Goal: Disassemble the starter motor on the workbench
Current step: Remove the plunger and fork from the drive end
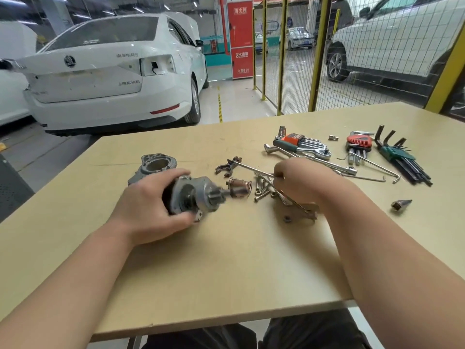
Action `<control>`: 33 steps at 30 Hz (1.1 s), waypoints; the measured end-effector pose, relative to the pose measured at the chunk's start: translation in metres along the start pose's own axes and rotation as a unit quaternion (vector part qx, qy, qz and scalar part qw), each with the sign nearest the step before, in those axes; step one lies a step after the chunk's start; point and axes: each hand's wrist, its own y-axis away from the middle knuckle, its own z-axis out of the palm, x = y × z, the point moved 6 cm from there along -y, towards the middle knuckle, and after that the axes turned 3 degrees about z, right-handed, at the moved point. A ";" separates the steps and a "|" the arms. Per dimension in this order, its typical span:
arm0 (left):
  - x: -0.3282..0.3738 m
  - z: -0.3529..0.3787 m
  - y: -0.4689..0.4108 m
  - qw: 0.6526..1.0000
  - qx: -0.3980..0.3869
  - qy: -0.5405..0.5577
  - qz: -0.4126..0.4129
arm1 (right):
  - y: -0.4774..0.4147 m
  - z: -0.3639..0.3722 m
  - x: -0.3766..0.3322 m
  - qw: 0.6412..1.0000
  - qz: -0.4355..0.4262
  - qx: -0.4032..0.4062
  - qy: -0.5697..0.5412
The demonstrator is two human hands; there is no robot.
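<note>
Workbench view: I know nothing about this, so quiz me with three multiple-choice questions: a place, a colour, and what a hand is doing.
1. Where is the grey housing?
A) on the floor
B) just beyond the left hand
C) on the person's lap

2. On the rightmost hex key set, what colour is the holder?
A) yellow
B) white
C) green

3. What is the left hand doing?
A) gripping the starter motor
B) lying flat
C) pointing at a car

Answers: 1 B, it lies just behind the knuckles; 2 C, green plastic holds the dark keys; 3 A, the hand wraps round the motor's body.
</note>
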 end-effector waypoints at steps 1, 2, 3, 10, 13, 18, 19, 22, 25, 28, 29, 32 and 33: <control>-0.007 -0.004 -0.005 0.998 0.007 0.048 -0.033 | 0.002 -0.006 -0.001 1.000 -0.012 0.022 -0.011; -0.013 -0.006 -0.010 0.995 0.012 0.085 -0.053 | 0.005 -0.013 -0.005 0.998 -0.031 0.046 -0.016; -0.019 -0.006 -0.014 0.992 0.014 0.105 -0.062 | 0.010 -0.019 -0.012 0.996 -0.059 0.064 -0.025; -0.041 -0.007 -0.031 0.980 0.021 0.179 -0.089 | 0.031 -0.028 -0.058 0.992 -0.125 0.007 -0.008; -0.043 -0.006 -0.030 0.979 0.020 0.184 -0.089 | 0.030 -0.037 -0.057 0.992 -0.129 0.009 -0.005; -0.038 -0.005 -0.028 0.984 0.010 0.168 -0.059 | 0.028 -0.044 -0.055 0.989 -0.146 0.011 0.001; -0.037 -0.005 -0.028 0.984 0.009 0.168 -0.055 | 0.028 -0.044 -0.054 0.989 -0.144 0.013 0.002; -0.036 -0.006 -0.027 0.985 0.009 0.169 -0.046 | 0.027 -0.046 -0.051 0.990 -0.139 0.017 0.003; -0.035 -0.007 -0.027 0.984 0.012 0.173 -0.045 | 0.027 -0.049 -0.048 0.990 -0.138 0.019 0.005; -0.034 -0.007 -0.027 0.984 0.011 0.175 -0.036 | 0.027 -0.051 -0.049 0.990 -0.142 0.017 0.007; -0.034 -0.007 -0.027 0.984 0.010 0.175 -0.034 | 0.027 -0.051 -0.050 0.989 -0.145 0.016 0.008; -0.036 -0.008 -0.028 0.984 0.009 0.177 -0.034 | 0.027 -0.051 -0.053 0.989 -0.151 0.012 0.007; -0.037 -0.008 -0.028 0.983 0.009 0.178 -0.035 | 0.026 -0.051 -0.053 0.989 -0.151 0.010 0.007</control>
